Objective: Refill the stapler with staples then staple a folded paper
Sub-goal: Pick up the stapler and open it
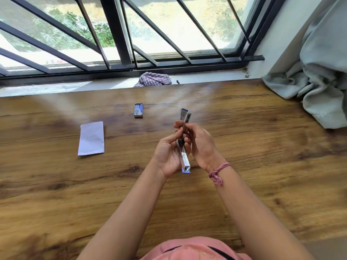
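A small blue and metal stapler is held opened out above the wooden table, its metal front end pointing away from me. My left hand grips its body from the left. My right hand pinches the metal upper part with curled fingers from the right. A small box of staples lies on the table beyond the hands. A folded white paper lies flat to the left.
A checked cloth lies on the window sill behind the table. A grey curtain hangs bunched over the table's far right corner. The barred window runs along the back.
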Demonstrator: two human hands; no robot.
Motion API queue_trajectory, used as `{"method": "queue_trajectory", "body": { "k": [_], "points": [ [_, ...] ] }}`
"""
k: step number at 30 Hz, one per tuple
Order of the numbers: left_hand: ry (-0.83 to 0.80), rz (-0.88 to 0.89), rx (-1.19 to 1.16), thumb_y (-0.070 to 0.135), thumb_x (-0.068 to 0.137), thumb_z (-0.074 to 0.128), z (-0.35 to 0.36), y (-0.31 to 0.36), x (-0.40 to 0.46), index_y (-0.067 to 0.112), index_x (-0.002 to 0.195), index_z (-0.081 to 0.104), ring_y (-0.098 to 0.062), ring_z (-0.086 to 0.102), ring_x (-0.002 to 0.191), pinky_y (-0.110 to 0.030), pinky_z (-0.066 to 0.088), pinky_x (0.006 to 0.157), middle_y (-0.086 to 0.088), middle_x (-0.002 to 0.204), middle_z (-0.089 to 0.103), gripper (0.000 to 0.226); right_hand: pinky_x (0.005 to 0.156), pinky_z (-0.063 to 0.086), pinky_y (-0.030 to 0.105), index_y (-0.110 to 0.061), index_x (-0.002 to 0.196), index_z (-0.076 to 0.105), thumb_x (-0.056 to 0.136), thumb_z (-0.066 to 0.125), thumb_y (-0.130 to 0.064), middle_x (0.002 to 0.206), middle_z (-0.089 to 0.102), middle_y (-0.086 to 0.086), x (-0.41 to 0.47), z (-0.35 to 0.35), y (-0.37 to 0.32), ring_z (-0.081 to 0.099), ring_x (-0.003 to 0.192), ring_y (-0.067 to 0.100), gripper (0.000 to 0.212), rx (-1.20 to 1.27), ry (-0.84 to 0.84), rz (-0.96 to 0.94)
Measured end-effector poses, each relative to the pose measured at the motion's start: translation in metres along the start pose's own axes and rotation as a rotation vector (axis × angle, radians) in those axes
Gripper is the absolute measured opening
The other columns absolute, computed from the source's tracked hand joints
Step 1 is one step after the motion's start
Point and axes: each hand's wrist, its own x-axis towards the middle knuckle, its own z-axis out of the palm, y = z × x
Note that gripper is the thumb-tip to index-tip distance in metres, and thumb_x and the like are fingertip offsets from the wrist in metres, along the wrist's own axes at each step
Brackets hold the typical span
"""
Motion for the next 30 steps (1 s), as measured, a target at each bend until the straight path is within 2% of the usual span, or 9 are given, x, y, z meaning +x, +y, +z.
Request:
{"method": "queue_trajectory", "body": {
  "k": [5, 7, 9, 13, 18, 21, 23, 26, 30],
  "points": [
    [0.033, 0.008, 0.033, 0.012, 0.078, 0.062, 0.000, -0.001, 0.000, 0.002, 0.088, 0.064, -0.012, 0.064, 0.060, -0.018, 0.054, 0.063, -0.005, 0.083, 0.059, 0.014, 0.051, 0.044, 0.013, -0.016, 0.083, 0.076, 0.087, 0.047, -0.018, 0.092, 0.073, 0.000, 0.004, 0.001, 0.001, 0.053, 0.074, 0.008, 0.029, -0.013, 0.040, 0.009],
    [0.033, 0.015, 0.031, 0.013, 0.079, 0.061, 0.001, -0.002, -0.001, 0.003, 0.078, 0.069, -0.013, 0.063, 0.069, -0.021, 0.051, 0.083, -0.005, 0.079, 0.064, 0.013, 0.063, 0.049, 0.020, -0.016, 0.080, 0.076, 0.082, 0.049, -0.019, 0.090, 0.073, 0.002, 0.007, 0.002, 0.004, 0.060, 0.077, 0.010, 0.028, 0.052, 0.009, 0.007],
    [0.037, 0.034, 0.018, 0.012, 0.079, 0.060, 0.002, -0.003, -0.001, 0.004, 0.070, 0.070, -0.014, 0.057, 0.080, -0.028, 0.035, 0.107, -0.006, 0.076, 0.065, 0.015, 0.070, 0.052, 0.024, -0.015, 0.081, 0.076, 0.078, 0.050, -0.020, 0.089, 0.071, 0.004, 0.008, 0.003, 0.007, 0.062, 0.076, 0.011, 0.026, 0.141, -0.031, 0.012],
    [0.052, 0.048, -0.028, 0.009, 0.079, 0.060, 0.002, -0.003, -0.001, 0.003, 0.085, 0.066, -0.017, 0.055, 0.089, -0.031, 0.023, 0.117, -0.007, 0.092, 0.060, 0.011, 0.074, 0.050, 0.027, -0.016, 0.085, 0.075, 0.077, 0.050, -0.022, 0.095, 0.069, 0.005, 0.011, 0.001, 0.014, 0.063, 0.077, 0.010, 0.027, 0.125, -0.029, -0.005],
    [0.049, 0.046, -0.031, 0.007, 0.079, 0.058, 0.002, -0.002, -0.001, 0.003, 0.088, 0.065, -0.017, 0.056, 0.091, -0.033, 0.024, 0.117, -0.005, 0.095, 0.058, 0.012, 0.072, 0.051, 0.027, -0.014, 0.087, 0.073, 0.086, 0.043, -0.016, 0.097, 0.070, 0.007, 0.010, 0.003, 0.018, 0.066, 0.078, 0.008, 0.029, 0.137, -0.041, -0.047],
    [0.036, 0.017, -0.022, 0.009, 0.080, 0.060, 0.005, 0.001, -0.004, 0.004, 0.088, 0.065, -0.016, 0.059, 0.089, -0.034, 0.033, 0.110, -0.005, 0.089, 0.063, 0.012, 0.069, 0.053, 0.024, -0.014, 0.089, 0.074, 0.086, 0.043, -0.014, 0.097, 0.069, 0.008, 0.008, 0.004, 0.017, 0.064, 0.078, 0.010, 0.031, 0.161, -0.074, -0.071],
    [0.038, 0.010, -0.017, 0.010, 0.080, 0.060, 0.007, 0.003, -0.005, 0.006, 0.096, 0.063, -0.015, 0.061, 0.086, -0.030, 0.039, 0.102, -0.005, 0.091, 0.062, 0.016, 0.073, 0.053, 0.025, -0.014, 0.094, 0.073, 0.084, 0.044, -0.016, 0.100, 0.067, 0.009, 0.008, 0.005, 0.018, 0.062, 0.081, 0.012, 0.030, 0.185, -0.103, -0.089],
    [0.027, -0.001, -0.044, 0.012, 0.083, 0.060, 0.007, 0.006, -0.006, 0.013, 0.120, 0.050, -0.014, 0.061, 0.086, -0.026, 0.043, 0.098, -0.005, 0.099, 0.059, 0.038, 0.082, 0.050, 0.028, -0.021, 0.102, 0.070, 0.085, 0.045, -0.024, 0.109, 0.066, 0.006, 0.008, 0.003, 0.023, 0.062, 0.091, 0.011, 0.030, 0.112, -0.123, -0.146],
    [0.020, -0.029, -0.042, 0.012, 0.081, 0.063, 0.007, 0.008, -0.006, 0.011, 0.106, 0.057, -0.013, 0.066, 0.071, -0.023, 0.055, 0.075, -0.001, 0.091, 0.061, 0.026, 0.102, 0.041, 0.036, -0.027, 0.113, 0.063, 0.082, 0.041, -0.021, 0.120, 0.064, 0.003, 0.006, 0.000, 0.029, 0.056, 0.113, 0.016, 0.038, -0.013, -0.105, -0.217]
  ]
}}
